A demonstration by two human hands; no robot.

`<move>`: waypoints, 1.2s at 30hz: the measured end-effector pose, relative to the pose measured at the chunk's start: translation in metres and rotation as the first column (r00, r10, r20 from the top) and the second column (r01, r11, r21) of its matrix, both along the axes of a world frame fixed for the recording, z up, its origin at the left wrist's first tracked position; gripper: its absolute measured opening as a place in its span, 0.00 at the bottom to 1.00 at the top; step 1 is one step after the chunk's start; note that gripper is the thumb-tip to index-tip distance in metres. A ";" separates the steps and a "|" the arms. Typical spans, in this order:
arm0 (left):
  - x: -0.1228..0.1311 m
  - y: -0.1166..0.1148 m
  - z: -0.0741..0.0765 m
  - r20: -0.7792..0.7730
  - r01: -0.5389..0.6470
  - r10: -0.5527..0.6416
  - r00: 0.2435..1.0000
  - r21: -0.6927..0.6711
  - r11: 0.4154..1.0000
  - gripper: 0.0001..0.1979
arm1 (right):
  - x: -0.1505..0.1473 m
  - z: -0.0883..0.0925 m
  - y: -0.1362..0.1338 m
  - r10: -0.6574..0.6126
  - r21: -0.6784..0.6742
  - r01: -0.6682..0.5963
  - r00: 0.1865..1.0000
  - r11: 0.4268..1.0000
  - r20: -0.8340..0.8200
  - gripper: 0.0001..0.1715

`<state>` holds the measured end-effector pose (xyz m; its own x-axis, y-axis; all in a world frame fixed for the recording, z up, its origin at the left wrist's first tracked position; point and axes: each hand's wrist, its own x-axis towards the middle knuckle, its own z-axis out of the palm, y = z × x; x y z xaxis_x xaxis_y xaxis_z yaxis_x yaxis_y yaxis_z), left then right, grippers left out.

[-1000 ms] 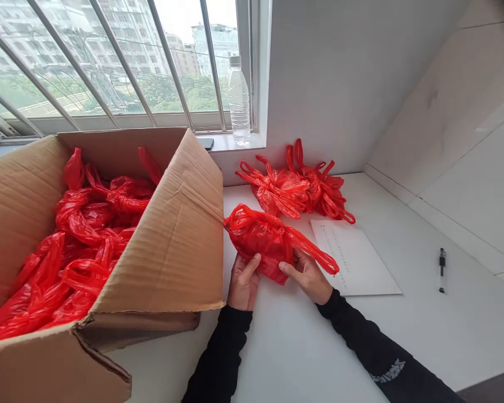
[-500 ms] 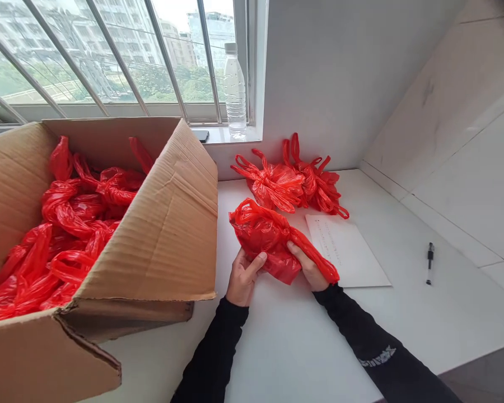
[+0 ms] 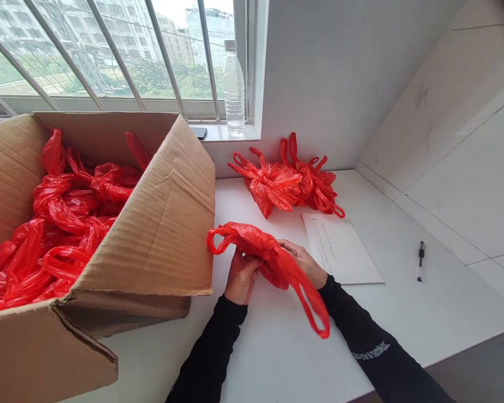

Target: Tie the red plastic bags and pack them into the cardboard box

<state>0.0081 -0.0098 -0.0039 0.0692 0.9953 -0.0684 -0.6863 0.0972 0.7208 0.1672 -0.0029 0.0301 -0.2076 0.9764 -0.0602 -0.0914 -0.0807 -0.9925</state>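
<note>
A knotted red plastic bag [image 3: 256, 240] is held between my two hands above the white tabletop [image 3: 277, 347]. My left hand [image 3: 241, 277] grips its left underside, the fingertips partly hidden by the plastic. On the other side my right hand [image 3: 304, 263] has its fingers closed around the bag's far right side, partly behind it. One loop handle sticks out to the left, while a longer one hangs down to the right over my right wrist. What the bag contains cannot be made out. Beyond it, more tied red bags [image 3: 285, 182] lie against the wall.
An open cardboard box [image 3: 159, 224] with several red bags inside stands at left. White paper [image 3: 348, 252] with printed lines lies right of my hands, a pen [image 3: 421, 260] farther right. On the sill stand a water bottle [image 3: 234, 92] and a dark phone-like object [image 3: 199, 133].
The bag has been turned in my hands. Its right handle now hangs toward me, and the other loop points left. My left fingers have slipped further under the plastic.
</note>
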 end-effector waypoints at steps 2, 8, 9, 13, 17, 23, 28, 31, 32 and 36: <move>0.001 -0.001 0.000 -0.046 -0.044 0.046 0.998 0.036 0.998 0.22 | 0.000 0.001 0.000 0.158 0.074 -0.160 0.987 0.984 0.022 0.22; 0.002 0.000 -0.001 -0.141 -0.059 0.074 0.987 0.110 0.992 0.23 | 0.007 0.003 -0.001 0.159 0.122 -0.164 0.986 0.979 0.050 0.25; 0.002 0.000 -0.001 -0.148 -0.065 0.080 0.986 0.105 0.992 0.22 | 0.008 0.003 -0.001 0.165 0.121 -0.171 0.985 0.978 0.054 0.26; 0.000 0.002 -0.002 -0.192 -0.065 0.085 0.978 0.111 0.992 0.21 | 0.007 0.003 0.000 0.202 0.138 -0.208 0.978 0.968 0.054 0.24; -0.003 0.003 -0.001 -0.195 -0.006 0.029 0.980 0.118 0.993 0.22 | 0.007 0.000 0.001 0.175 0.082 -0.175 0.985 0.981 0.001 0.15; -0.003 0.003 -0.001 -0.123 0.034 -0.024 0.992 0.082 0.996 0.24 | 0.005 -0.002 0.001 0.117 -0.043 -0.123 0.986 0.991 -0.122 0.13; -0.005 0.002 0.002 -0.112 0.009 -0.001 0.994 0.078 0.997 0.22 | 0.003 -0.002 -0.001 0.199 -0.021 -0.201 0.978 0.979 -0.068 0.15; -0.005 0.000 0.003 -0.091 0.017 -0.011 0.996 0.065 0.998 0.21 | 0.004 -0.002 -0.001 0.222 0.026 -0.221 0.974 0.975 -0.041 0.12; -0.005 0.000 0.004 -0.086 0.018 -0.013 0.996 0.061 0.998 0.21 | 0.005 -0.002 -0.001 0.216 0.039 -0.214 0.976 0.976 -0.043 0.12; -0.004 0.000 0.005 -0.062 0.033 -0.031 0.998 0.034 0.999 0.24 | 0.008 -0.001 0.001 0.156 0.041 -0.154 0.986 0.987 -0.064 0.11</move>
<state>0.0036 -0.0098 0.0013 0.0981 0.9944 -0.0392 -0.6375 0.0930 0.7649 0.1755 -0.0017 0.0293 -0.3592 0.9332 -0.0066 -0.1471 -0.0636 -0.9871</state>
